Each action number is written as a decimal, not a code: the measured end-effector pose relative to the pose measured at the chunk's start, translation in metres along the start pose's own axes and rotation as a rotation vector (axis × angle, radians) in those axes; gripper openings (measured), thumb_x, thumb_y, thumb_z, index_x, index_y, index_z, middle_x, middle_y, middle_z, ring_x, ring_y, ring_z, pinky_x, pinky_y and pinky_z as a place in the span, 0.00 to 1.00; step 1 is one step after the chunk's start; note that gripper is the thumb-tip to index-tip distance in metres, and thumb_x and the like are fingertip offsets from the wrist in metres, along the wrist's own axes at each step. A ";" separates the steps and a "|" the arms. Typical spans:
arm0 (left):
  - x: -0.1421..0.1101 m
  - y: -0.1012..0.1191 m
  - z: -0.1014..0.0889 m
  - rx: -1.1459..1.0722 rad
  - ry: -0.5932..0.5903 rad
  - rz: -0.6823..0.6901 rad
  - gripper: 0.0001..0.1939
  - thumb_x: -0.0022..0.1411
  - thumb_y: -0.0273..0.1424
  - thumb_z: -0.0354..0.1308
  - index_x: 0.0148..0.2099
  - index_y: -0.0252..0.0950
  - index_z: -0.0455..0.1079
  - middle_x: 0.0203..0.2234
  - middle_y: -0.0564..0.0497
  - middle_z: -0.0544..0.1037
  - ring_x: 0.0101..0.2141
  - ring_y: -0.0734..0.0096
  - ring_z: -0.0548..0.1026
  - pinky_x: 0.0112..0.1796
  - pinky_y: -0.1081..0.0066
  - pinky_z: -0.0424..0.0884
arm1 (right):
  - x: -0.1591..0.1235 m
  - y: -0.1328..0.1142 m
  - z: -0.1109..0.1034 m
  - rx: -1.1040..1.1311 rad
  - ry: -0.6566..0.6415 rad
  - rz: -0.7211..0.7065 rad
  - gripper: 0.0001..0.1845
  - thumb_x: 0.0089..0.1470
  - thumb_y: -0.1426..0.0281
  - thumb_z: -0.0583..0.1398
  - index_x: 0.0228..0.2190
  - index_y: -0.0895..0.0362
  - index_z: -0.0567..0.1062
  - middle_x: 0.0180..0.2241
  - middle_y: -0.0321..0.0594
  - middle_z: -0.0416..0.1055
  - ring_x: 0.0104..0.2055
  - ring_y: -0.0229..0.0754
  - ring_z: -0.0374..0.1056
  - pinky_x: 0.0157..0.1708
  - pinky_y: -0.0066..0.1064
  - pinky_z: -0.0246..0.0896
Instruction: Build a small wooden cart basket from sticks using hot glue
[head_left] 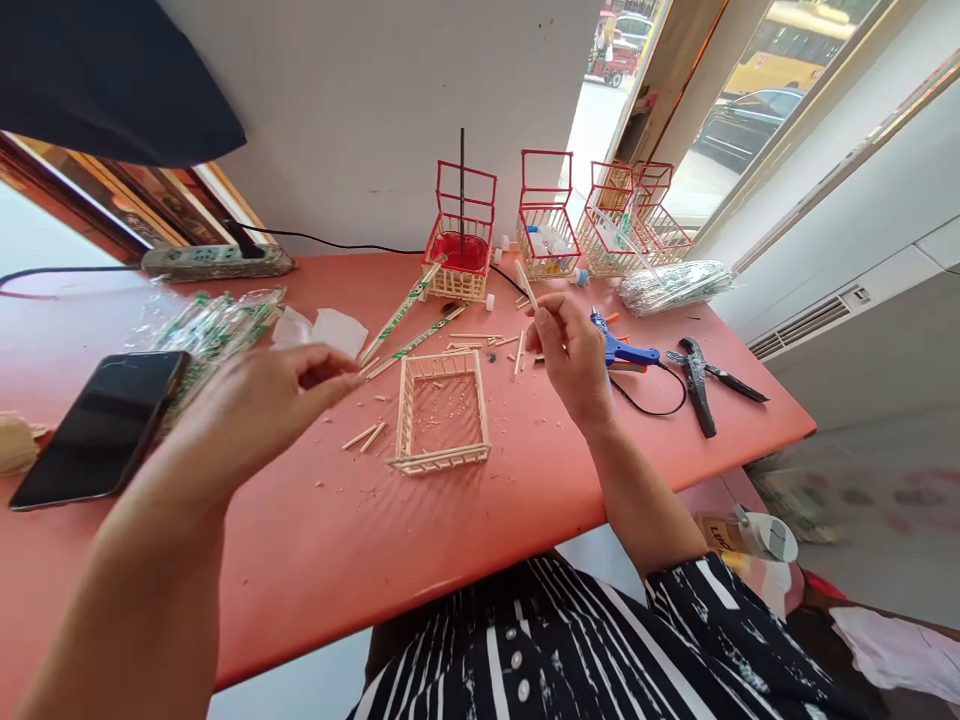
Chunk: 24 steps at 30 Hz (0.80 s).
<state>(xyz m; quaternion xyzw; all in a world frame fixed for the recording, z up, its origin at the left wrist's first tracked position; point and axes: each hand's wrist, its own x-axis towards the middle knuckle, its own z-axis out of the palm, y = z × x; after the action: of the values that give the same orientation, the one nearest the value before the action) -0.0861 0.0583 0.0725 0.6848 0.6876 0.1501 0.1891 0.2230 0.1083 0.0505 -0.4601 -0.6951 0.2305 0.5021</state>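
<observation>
My right hand (571,352) is raised over the red table (315,540) and pinches a short wooden stick (526,284) that points up and away. My left hand (262,400) hovers above the table to the left, fingers drawn together toward the thumb; what they hold, if anything, is too small to name. Between the hands lies a small basket frame (442,410) built of pale sticks. Loose stick pieces (365,436) and chopsticks in green-printed wrappers (405,330) are scattered around it.
A black phone (105,425) lies at the left beside wrapped chopstick packs (214,330). A blue glue gun (622,350) and black cutters (697,375) sit at the right. Several red-and-wood baskets (461,240) line the wall, with a power strip (217,262) at the back left.
</observation>
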 end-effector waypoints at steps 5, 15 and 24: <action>-0.032 -0.033 0.059 0.046 0.010 -0.105 0.21 0.65 0.51 0.54 0.44 0.39 0.74 0.38 0.44 0.81 0.37 0.55 0.79 0.38 0.61 0.69 | 0.003 0.006 -0.002 -0.133 -0.129 0.011 0.09 0.68 0.68 0.57 0.33 0.54 0.72 0.30 0.35 0.76 0.31 0.36 0.69 0.35 0.29 0.62; -0.035 -0.032 0.087 0.136 0.010 -0.040 0.13 0.70 0.42 0.48 0.39 0.42 0.69 0.40 0.44 0.78 0.39 0.54 0.78 0.37 0.62 0.69 | 0.003 0.019 0.006 -0.243 -0.237 0.033 0.07 0.66 0.72 0.54 0.34 0.53 0.70 0.29 0.36 0.76 0.32 0.42 0.69 0.36 0.31 0.57; -0.040 -0.035 0.091 0.162 0.027 -0.011 0.08 0.68 0.37 0.48 0.38 0.42 0.66 0.38 0.43 0.79 0.41 0.52 0.77 0.41 0.60 0.69 | -0.006 0.013 0.020 -0.366 -0.361 0.100 0.07 0.65 0.73 0.51 0.37 0.53 0.68 0.34 0.41 0.76 0.34 0.47 0.68 0.33 0.34 0.51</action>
<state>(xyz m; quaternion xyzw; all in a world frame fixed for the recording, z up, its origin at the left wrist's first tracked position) -0.0751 0.0128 -0.0225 0.6920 0.7037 0.1018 0.1246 0.2106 0.1122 0.0297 -0.5285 -0.7800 0.2037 0.2662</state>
